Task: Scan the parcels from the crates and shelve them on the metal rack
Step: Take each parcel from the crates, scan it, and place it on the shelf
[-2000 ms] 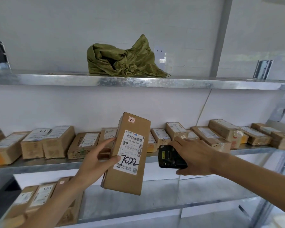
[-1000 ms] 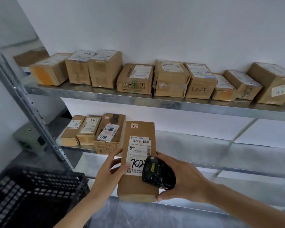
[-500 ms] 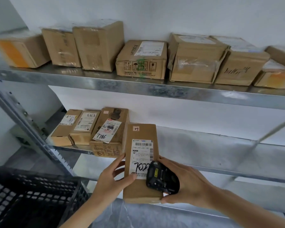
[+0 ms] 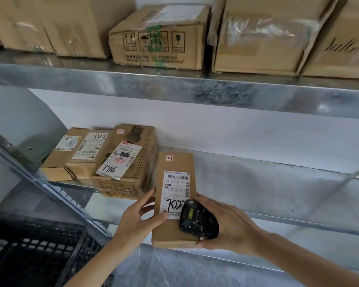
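The long brown cardboard parcel with a white barcode label [image 4: 175, 195] lies flat on the lower galvanized metal shelf [image 4: 267, 183], just beside the labelled box marked 7786 [image 4: 124, 162]. The left hand [image 4: 137, 220] grips its left edge, thumb on top; the right hand [image 4: 226, 224] clasps a black handheld scanner [image 4: 198, 221] against its right edge.

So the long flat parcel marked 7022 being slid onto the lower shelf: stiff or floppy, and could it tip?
The parcel probably handles stiffly: its cardboard edges look straight and uncrushed. It seems light, since the left hand steadies it with thumb and fingers alone. Lying flat on the lower shelf, it is unlikely to tip, though its near end overhangs the edge.
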Demonstrator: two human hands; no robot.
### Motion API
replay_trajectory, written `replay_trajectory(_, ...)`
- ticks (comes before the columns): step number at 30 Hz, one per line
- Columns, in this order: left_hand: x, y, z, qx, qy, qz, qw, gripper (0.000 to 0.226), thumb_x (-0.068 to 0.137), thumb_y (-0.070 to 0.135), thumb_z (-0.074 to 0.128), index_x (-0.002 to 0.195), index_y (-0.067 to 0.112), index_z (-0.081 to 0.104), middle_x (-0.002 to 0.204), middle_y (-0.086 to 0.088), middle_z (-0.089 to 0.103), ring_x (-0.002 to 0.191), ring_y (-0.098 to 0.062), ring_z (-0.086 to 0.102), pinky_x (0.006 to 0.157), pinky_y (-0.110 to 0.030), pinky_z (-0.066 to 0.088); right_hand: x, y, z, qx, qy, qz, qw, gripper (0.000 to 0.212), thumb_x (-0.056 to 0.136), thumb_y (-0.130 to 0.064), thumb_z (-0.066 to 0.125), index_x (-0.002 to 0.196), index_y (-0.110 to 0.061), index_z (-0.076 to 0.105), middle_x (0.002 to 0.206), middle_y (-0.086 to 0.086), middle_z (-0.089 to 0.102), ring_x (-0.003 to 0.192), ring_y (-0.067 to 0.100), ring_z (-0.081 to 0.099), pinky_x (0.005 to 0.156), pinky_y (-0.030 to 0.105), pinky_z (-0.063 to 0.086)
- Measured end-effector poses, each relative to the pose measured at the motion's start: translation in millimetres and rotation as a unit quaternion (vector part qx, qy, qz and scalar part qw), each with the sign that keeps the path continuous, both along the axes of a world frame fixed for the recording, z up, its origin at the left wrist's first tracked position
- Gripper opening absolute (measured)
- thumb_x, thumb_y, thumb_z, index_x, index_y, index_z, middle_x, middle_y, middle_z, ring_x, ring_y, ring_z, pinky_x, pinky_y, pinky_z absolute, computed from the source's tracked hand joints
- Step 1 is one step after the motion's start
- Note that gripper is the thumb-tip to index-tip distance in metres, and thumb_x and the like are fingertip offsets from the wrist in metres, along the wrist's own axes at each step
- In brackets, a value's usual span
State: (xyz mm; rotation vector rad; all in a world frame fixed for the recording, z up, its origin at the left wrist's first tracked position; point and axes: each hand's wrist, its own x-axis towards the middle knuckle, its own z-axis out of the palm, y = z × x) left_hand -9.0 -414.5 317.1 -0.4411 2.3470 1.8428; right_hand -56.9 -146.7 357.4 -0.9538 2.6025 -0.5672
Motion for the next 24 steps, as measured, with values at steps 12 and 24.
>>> replay_trajectory(12,-27,-3,-13,0.01,-0.002,0.003,1.0,0.08,0.08,0.032,0.085,0.147,0.046,0.044,0.128,0.02,0.066,0.121,0.001,0.06,0.095,-0.032,0.058,-24,-7,-6,0.005,0.003,-0.014,1.0,0.107,0.077,-0.06,0.077,0.162,-0.04,0.014,0.165,-0.03,0.018,0.14,0.006,0.043,0.108,0.028,0.04)
replay_trajectory(24,-8,-19,-11,0.015,0.026,-0.036,0.999,0.095,0.059,0.033,0.092,0.143,0.048,0.049,0.138,0.027,0.059,0.134,0.004,0.049,0.109,-0.037,0.049,-35,-21,-9,-0.007,0.01,-0.038,0.999,0.099,0.074,-0.057,0.077,0.157,-0.043,0.024,0.155,-0.029,0.039,0.125,0.007,0.055,0.092,0.023,0.045)
